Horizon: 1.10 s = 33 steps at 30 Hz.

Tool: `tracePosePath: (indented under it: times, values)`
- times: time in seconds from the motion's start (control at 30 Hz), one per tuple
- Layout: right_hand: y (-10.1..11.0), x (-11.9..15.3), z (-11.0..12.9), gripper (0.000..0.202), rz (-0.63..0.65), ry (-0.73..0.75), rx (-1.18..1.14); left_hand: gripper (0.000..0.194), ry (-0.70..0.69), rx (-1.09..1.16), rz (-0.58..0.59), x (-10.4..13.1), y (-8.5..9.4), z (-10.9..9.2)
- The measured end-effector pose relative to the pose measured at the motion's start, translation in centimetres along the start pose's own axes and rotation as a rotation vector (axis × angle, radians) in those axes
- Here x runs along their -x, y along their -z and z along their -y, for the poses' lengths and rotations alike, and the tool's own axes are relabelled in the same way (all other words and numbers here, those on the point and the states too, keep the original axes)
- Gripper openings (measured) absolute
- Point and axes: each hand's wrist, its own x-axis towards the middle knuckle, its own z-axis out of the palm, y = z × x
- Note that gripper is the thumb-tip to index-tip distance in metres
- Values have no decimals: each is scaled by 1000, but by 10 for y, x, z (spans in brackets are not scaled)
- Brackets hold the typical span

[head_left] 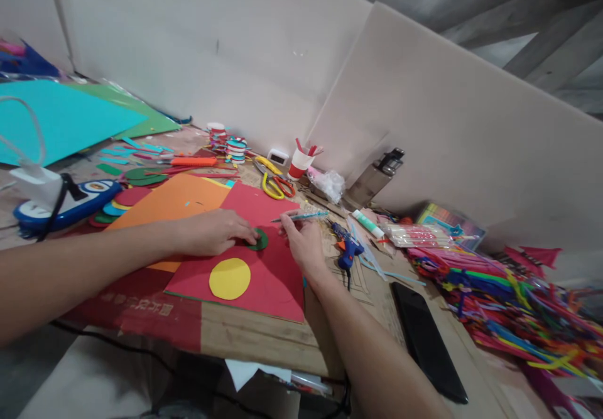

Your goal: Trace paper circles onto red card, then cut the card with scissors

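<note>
My left hand (220, 232) reaches in from the left, its closed fingers pressing a small dark green paper circle (262, 240) down on a red sheet (276, 281). A slim light-blue pen (311, 215) is in my right hand (301, 238), its tip pointing left, a little above the green circle. On the same red sheet, nearer to me, lies a larger yellow circle (230, 279). An orange sheet (162, 202) lies partly under the red one and beneath my left forearm.
Beyond the sheets are scissors (273, 186), an orange cutter (193, 161) and a paper cup (300, 163). At right lie a blue glue gun (348, 249), a black phone (426, 343) and colourful pipe cleaners (509, 293). A power strip (89, 196) sits at left.
</note>
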Motion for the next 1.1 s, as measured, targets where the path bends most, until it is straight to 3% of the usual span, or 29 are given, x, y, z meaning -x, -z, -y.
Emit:
tracePosePath:
  times: [0.27,0.47,0.53,0.77,1.1]
  values:
    - [-6,3,-3,24,-25,45,-39,47,-44,30,-26,2,0,5]
    - [-9,5,-10,22,14,88,-25,35,-157,-10,-98,2,-1,5]
    - [-9,5,-13,22,34,83,3,34,-118,-47,-87,3,4,11]
    - [-9,4,-16,24,37,38,77,43,236,-132,-11,9,22,51]
    - [-9,4,-19,22,39,56,44,47,177,-4,2,10,22,55]
